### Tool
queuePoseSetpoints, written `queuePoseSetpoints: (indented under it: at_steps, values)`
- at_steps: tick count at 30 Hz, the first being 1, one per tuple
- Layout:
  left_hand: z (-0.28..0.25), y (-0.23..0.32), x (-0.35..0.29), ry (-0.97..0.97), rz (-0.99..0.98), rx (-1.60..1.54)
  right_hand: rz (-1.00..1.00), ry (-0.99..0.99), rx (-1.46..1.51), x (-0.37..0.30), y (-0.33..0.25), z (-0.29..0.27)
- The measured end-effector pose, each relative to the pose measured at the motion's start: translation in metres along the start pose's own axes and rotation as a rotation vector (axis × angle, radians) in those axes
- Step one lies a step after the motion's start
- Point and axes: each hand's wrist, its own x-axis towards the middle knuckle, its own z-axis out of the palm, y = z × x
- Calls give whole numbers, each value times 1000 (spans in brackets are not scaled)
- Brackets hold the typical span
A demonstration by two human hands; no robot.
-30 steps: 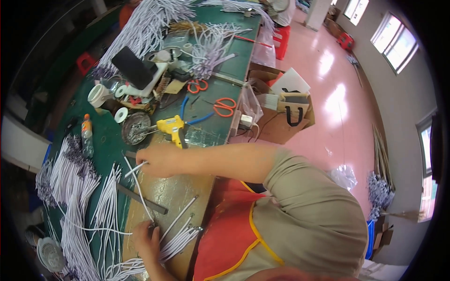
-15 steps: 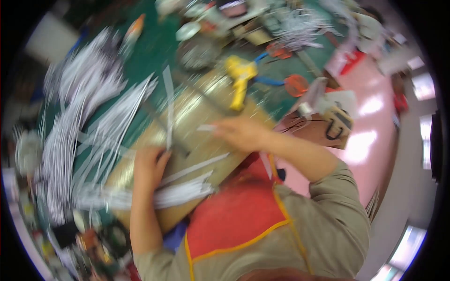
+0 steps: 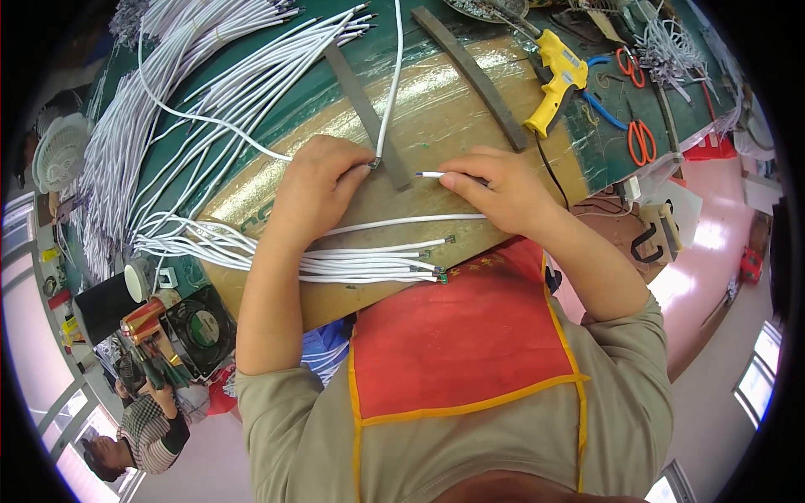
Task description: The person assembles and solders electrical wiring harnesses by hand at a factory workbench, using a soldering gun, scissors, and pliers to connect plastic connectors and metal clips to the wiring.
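My left hand is closed over the brown board, pinching the end of a white cable between thumb and forefinger. A tiny metallic and green piece shows at that cable end. My right hand is closed round a thin white stick with a dark blue tip, pointed toward the left hand. The tip and the cable end are apart. A single white cable lies below both hands, one end hidden by the right. Near the board's front edge rests a bundle of white cables with small green-and-metal ends.
Two grey metal bars lie across the brown board. Beyond are a yellow glue gun, orange-and-blue scissors and a large pile of white cables. A black fan stands at left; another person is lower left.
The earlier picture was blurred and tilted; now it is sharp, with the bench turned in view. Both hands stay over the board, the right still gripping the white stick.
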Motion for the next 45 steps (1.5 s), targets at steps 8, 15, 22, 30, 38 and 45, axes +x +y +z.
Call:
queuePoseSetpoints:
  at_steps: [8, 15, 22, 30, 38, 45]
  values:
    - [16, 11, 4, 53, -116, -136, -41, 145, -47, 14, -1, 16]
    - [19, 5, 2, 96, -75, -163, -56, 177, -98, 16, 0, 22]
    - [20, 2, 0, 127, -19, -143, -41, 186, -86, 19, -3, 26]
    - [19, 2, -1, 138, 0, -95, 106, 76, -73, 22, -10, 19]
    - [20, 4, -1, 145, 12, -78, 66, -7, -211, 27, -9, 19]
    - [20, 1, -3, 177, 45, -71, 69, -69, -208, 31, -12, 18]
